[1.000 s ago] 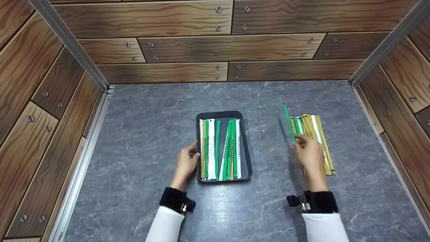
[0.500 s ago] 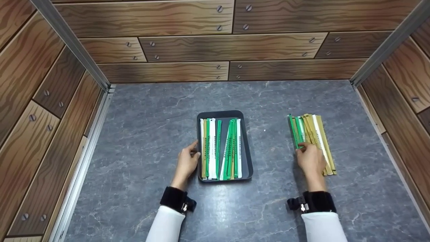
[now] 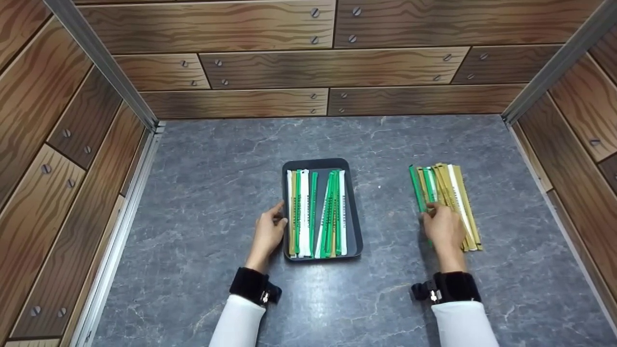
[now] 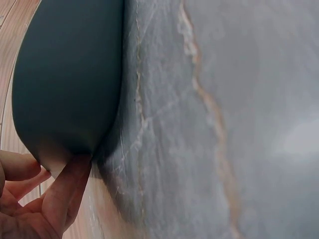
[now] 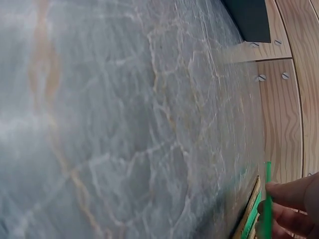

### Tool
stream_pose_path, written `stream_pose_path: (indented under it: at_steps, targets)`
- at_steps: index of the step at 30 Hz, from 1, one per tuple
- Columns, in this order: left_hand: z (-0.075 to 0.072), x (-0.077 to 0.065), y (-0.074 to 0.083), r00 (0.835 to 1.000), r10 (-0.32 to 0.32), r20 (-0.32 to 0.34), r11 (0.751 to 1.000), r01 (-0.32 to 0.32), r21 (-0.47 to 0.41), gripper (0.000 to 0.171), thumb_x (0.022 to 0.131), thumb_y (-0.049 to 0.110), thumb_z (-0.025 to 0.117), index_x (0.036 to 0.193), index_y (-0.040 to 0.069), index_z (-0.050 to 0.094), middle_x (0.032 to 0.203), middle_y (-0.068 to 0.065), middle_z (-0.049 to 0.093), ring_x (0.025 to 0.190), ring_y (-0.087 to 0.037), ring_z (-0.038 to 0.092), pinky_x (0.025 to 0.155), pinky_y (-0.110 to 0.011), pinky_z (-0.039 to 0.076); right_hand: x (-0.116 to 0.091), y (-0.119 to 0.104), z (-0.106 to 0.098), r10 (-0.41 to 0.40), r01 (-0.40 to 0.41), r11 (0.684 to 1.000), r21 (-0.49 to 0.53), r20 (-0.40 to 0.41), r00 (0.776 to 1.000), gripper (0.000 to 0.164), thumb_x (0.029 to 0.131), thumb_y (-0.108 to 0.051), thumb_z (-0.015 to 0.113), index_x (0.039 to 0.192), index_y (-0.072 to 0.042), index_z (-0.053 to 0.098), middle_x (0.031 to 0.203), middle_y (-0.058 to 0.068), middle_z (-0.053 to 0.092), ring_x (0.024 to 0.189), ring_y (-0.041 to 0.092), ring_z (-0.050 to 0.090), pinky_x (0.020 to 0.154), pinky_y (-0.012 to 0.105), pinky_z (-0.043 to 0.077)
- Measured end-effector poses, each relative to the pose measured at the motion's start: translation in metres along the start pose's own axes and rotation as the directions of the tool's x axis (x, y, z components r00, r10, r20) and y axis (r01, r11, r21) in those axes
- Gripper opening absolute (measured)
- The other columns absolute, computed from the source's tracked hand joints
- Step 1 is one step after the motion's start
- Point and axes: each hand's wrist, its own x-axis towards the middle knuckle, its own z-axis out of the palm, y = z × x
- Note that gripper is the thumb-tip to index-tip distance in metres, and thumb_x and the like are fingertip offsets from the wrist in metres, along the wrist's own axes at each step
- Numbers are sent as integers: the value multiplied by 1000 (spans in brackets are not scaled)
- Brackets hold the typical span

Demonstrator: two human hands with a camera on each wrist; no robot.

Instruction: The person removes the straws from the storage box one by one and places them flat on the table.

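In the head view my left hand (image 3: 269,232) touches the left side of a dark tray (image 3: 355,212). The left wrist view shows its fingertips against the tray's outer wall (image 4: 70,74). Inside the tray lie two groups of long thin wrapped sticks, in white (image 3: 303,212), green and gold. On the right, my right hand (image 3: 444,229) pinches a green wrapped stick (image 3: 416,185) between thumb and fingers, seen also in the right wrist view as a green stick (image 5: 268,214). It lies just left of a pile of gold wrapped sticks (image 3: 470,212), with green and white ones among them, partly hidden by the hand.
The grey marbled table (image 3: 221,183) is enclosed by wood-patterned panels (image 3: 270,70) at the back and both sides. Metal rails (image 3: 115,226) run along the corners. A stretch of tabletop separates tray and pile.
The green stick came down from a raised, tilted position to the pile's left edge, then shifted slightly left with my right hand. My left hand and the tray stay put.
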Motion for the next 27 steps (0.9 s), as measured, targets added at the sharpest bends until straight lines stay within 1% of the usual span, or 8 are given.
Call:
stream_pose_path:
  at_steps: [4, 6, 9, 14, 16, 20, 23, 27]
  targets:
    - [0, 0, 1, 1000, 6, 2, 1000, -6, 9, 50, 93, -2, 61, 142, 5, 52, 109, -22, 66, 99, -31, 66, 83, -40, 55, -2, -5, 1, -11, 12, 999, 49, -18, 1000, 38, 94, -20, 65, 127, -2, 63, 109, 21, 67, 91, 38, 64, 68, 51, 52]
    - [0, 0, 2, 1000, 10, 1, 1000, -10, 21, 51, 92, -3, 61, 142, 4, 52, 108, -21, 67, 98, -31, 66, 82, -40, 55, -4, -9, 4, -29, 31, 995, 95, -14, 999, 38, 94, -20, 66, 127, -1, 63, 111, 24, 66, 94, 40, 63, 71, 52, 52]
    - [0, 0, 4, 1000, 26, 1, 998, -26, 57, 50, 92, -4, 60, 141, 1, 52, 107, -20, 68, 95, -29, 66, 80, -39, 55, -7, -18, 11, -78, 81, 984, 162, -21, 997, 36, 93, -17, 67, 123, 1, 65, 109, 24, 65, 94, 39, 64, 75, 51, 52]
    - [0, 2, 11, 999, 32, 8, 994, -33, 108, 49, 92, -6, 57, 140, -4, 50, 110, -20, 67, 98, -30, 65, 84, -41, 54, -14, -39, 26, -188, 191, 949, 253, -33, 982, 30, 91, -9, 68, 117, 6, 67, 102, 24, 67, 89, 38, 66, 76, 50, 54]
    - [0, 3, 13, 999, 31, 8, 993, -32, 113, 49, 91, -7, 57, 139, -6, 50, 111, -21, 67, 101, -31, 65, 87, -41, 54, -17, -47, 32, -208, 201, 937, 287, -5, 978, 30, 91, -8, 67, 118, 6, 66, 101, 22, 67, 87, 37, 67, 73, 48, 55]
    - [1, 3, 14, 999, 34, 2, 992, -34, 122, 49, 90, -8, 57, 139, -6, 50, 110, -21, 67, 100, -32, 65, 88, -42, 53, -22, -59, 45, -232, 201, 916, 347, 49, 971, 32, 93, -8, 66, 122, 6, 65, 100, 19, 68, 86, 33, 68, 69, 42, 57]
    - [1, 2, 15, 999, 42, -4, 991, -41, 129, 50, 89, -9, 57, 139, -6, 50, 110, -22, 67, 100, -33, 65, 88, -42, 53, -25, -67, 53, -262, 212, 896, 389, 82, 962, 33, 94, -6, 65, 124, 6, 64, 99, 19, 69, 84, 30, 69, 67, 38, 57]
    - [2, 3, 17, 999, 52, 3, 990, -52, 134, 50, 89, -9, 57, 139, -6, 50, 114, -24, 66, 101, -33, 65, 88, -42, 54, -31, -76, 62, -286, 181, 864, 470, 164, 944, 38, 96, -7, 62, 132, 4, 59, 103, 20, 67, 77, 27, 68, 59, 33, 57]
